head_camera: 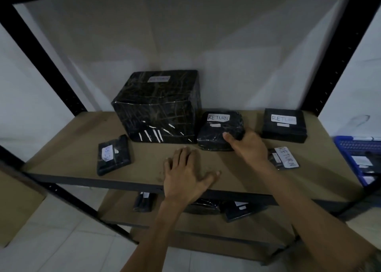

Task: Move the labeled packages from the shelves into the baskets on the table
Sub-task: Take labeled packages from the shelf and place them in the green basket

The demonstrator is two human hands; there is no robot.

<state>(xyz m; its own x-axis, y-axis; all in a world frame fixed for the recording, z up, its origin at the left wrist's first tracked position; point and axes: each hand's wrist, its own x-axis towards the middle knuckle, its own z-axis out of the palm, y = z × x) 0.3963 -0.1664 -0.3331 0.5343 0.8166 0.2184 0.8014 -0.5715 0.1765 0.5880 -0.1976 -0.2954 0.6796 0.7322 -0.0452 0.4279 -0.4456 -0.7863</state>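
Right hand [247, 146] grasps the rounded parcel [218, 127]: thumb laid across its near top face, the other fingers wrapped round its right side, mostly out of my sight. Left hand [185, 174] holds nothing; it lies palm down, fingers spread, on the brown shelf board [72, 144] just in front of the parcel. I note the parcel sits on that board, close against the lower right corner of the big box [158, 106]; I cannot tell whether they touch. Its look: glossy black wrap, creased, lumpy at the corners, a white label on top hand-lettered RETURN, and a smaller white tag below it, unreadable. Big box has the same black wrap and a pale label on top, too dim for me to read. Right of the held parcel, apart from it, a square parcel [283, 125] reads RETURN. A thin parcel [286, 158], also RETURN, lies partly hidden behind the right wrist. Another flat parcel [113, 155] lies at the left, label blurred. Blue basket [354, 154] shows at the right edge, white-labelled items inside. More black parcels [241, 210] lie on the lower shelf.
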